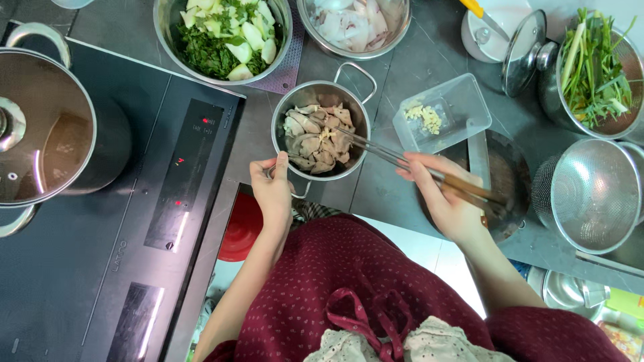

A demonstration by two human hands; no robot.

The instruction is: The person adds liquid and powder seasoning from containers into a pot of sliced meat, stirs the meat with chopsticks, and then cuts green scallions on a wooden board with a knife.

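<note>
1. Left hand [272,188]: clamped on the near rim and handle of the small steel pot [320,131], thumb over the edge, fingers curled beneath. Judged a steadying grip, keeping the light pot from sliding on the grey counter [376,194].
2. Right hand [446,198]: fingers pressed together around a pair of long chopsticks [402,161], pinching them near the wooden end. Tips reaching into the pot from the right, touching the pale meat pieces [318,137]. Long reach likely chosen to keep fingers off the food.
3. Pot position: on the counter just right of the black induction hob [134,221], not on a cooking zone, directly ahead of the body in the dark red apron [349,288].
4. Nearby, beyond the pot: steel bowl of greens and pale vegetable chunks [225,37], and a second bowl of white sliced meat [353,23], both within arm's reach.
5. Right of the pot: clear plastic tub [446,110] with a little chopped garlic, tilted against a dark pan.
6. Far right: mesh strainer [594,194], and a pot of green stalks [597,74].
7. Left, on the hob: large lidded pot [47,127], glass lid closed.
</note>
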